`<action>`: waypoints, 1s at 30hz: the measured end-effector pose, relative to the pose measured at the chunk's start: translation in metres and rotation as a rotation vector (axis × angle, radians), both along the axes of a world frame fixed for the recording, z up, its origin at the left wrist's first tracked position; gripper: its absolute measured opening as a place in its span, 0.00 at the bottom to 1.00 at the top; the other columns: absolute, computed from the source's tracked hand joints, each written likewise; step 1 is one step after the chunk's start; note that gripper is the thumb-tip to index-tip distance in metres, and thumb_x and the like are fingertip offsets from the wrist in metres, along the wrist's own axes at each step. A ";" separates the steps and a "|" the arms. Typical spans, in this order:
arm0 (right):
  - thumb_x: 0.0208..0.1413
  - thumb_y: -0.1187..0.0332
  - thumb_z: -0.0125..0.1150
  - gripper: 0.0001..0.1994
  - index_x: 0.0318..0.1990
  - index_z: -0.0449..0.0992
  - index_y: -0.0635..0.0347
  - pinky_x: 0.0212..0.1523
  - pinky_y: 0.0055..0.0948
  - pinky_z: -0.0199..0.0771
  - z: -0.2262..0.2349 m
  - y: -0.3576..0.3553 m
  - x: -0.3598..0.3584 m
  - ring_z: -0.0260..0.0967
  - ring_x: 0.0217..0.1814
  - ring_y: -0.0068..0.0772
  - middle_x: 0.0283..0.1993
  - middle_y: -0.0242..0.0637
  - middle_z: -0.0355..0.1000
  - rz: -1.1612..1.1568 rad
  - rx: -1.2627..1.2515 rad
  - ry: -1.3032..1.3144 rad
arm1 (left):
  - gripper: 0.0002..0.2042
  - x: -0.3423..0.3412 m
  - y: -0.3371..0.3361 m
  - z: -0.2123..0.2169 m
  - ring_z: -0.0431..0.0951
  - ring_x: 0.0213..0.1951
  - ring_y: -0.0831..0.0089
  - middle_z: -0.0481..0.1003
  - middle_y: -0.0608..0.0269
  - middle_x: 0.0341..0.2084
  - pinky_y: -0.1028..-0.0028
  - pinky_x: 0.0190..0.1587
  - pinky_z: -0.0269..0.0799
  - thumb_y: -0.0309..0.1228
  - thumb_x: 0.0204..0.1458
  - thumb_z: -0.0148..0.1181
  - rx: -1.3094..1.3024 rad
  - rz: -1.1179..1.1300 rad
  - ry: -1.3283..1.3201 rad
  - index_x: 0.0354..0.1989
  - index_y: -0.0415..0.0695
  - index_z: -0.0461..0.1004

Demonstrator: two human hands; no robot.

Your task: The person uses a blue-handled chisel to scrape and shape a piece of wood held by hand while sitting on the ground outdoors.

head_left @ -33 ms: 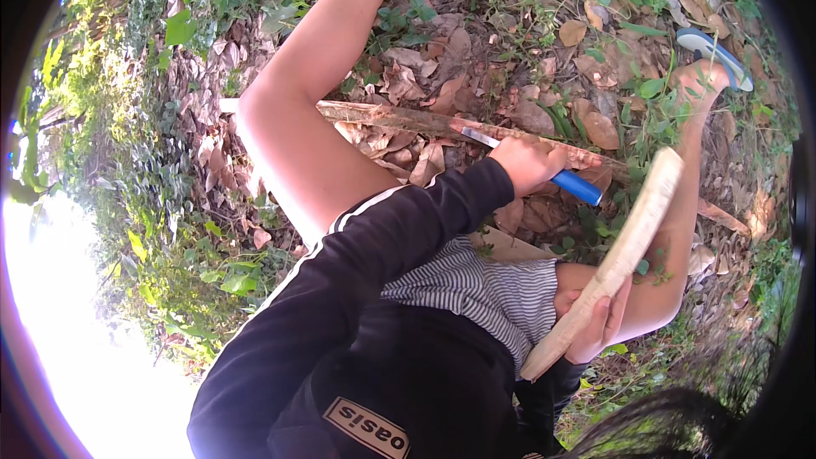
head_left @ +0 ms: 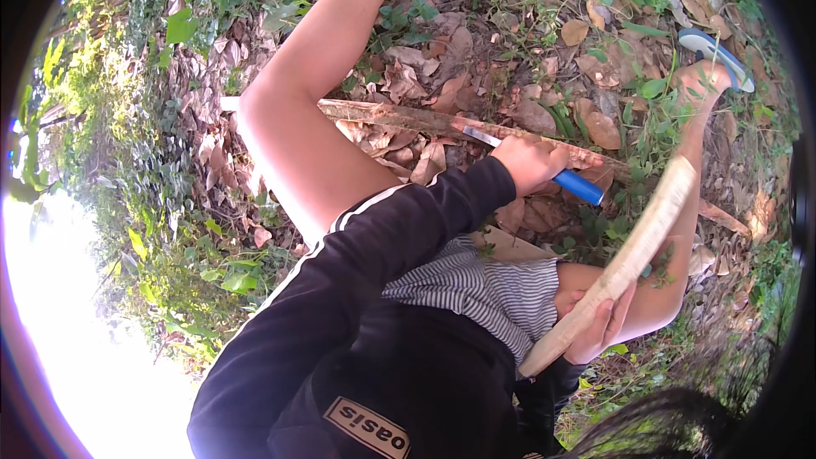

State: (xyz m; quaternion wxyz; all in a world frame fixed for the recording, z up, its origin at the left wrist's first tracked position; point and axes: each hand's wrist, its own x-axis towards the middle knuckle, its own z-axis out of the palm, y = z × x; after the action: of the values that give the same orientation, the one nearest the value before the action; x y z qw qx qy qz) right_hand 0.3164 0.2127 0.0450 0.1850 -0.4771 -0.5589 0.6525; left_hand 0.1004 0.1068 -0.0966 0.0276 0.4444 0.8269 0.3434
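My left hand (head_left: 531,161), in a black sleeve with white stripes, grips a knife with a blue handle (head_left: 580,188). Its blade (head_left: 478,136) lies against a long brown stick (head_left: 399,119) that stretches across the leaf litter. My right hand (head_left: 602,329) holds the lower end of a pale, flat wooden strip (head_left: 646,238), which slants up to the right. My bare knee (head_left: 272,119) rises on the left. My other leg bends on the right, its foot (head_left: 704,78) in a blue and white sandal (head_left: 718,55).
Dry brown leaves (head_left: 595,123) and small green weeds (head_left: 654,93) cover the ground. Leafy creepers (head_left: 144,170) grow thick on the left. Bright glare (head_left: 76,331) washes out the lower left. A striped cloth (head_left: 476,289) lies over my lap.
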 end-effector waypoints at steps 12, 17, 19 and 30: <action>0.64 0.68 0.44 0.29 0.72 0.49 0.65 0.24 0.22 0.73 -0.003 -0.005 0.028 0.71 0.24 0.26 0.35 0.41 0.73 0.258 0.040 -0.200 | 0.13 -0.007 0.001 0.005 0.80 0.29 0.58 0.76 0.60 0.25 0.60 0.28 0.76 0.32 0.40 0.63 -0.249 -0.038 -0.086 0.36 0.48 0.71; 0.65 0.67 0.47 0.29 0.71 0.51 0.67 0.27 0.22 0.74 -0.003 0.005 0.025 0.73 0.27 0.25 0.43 0.46 0.74 0.328 -0.018 -0.179 | 0.13 -0.010 -0.012 0.003 0.80 0.29 0.57 0.76 0.59 0.24 0.58 0.28 0.76 0.32 0.40 0.64 -0.266 -0.002 -0.102 0.34 0.47 0.69; 0.64 0.68 0.49 0.29 0.70 0.52 0.69 0.28 0.23 0.75 -0.004 0.010 0.020 0.74 0.29 0.26 0.44 0.48 0.74 0.511 0.310 -0.170 | 0.13 -0.015 -0.005 0.006 0.80 0.28 0.57 0.76 0.58 0.23 0.57 0.28 0.76 0.32 0.40 0.64 -0.309 -0.043 -0.094 0.34 0.48 0.69; 0.64 0.62 0.46 0.33 0.72 0.45 0.66 0.24 0.25 0.72 -0.007 0.021 0.019 0.72 0.26 0.31 0.37 0.48 0.73 0.208 -0.149 0.056 | 0.11 0.005 0.001 0.018 0.77 0.20 0.59 0.72 0.61 0.15 0.60 0.22 0.73 0.38 0.44 0.66 -0.104 0.075 -0.031 0.29 0.47 0.72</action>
State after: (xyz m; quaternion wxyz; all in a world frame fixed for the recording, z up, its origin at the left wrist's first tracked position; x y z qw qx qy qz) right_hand 0.3350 0.2334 0.0384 0.0959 -0.4108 -0.5499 0.7209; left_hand 0.1053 0.1075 -0.0783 0.0507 0.4055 0.8593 0.3075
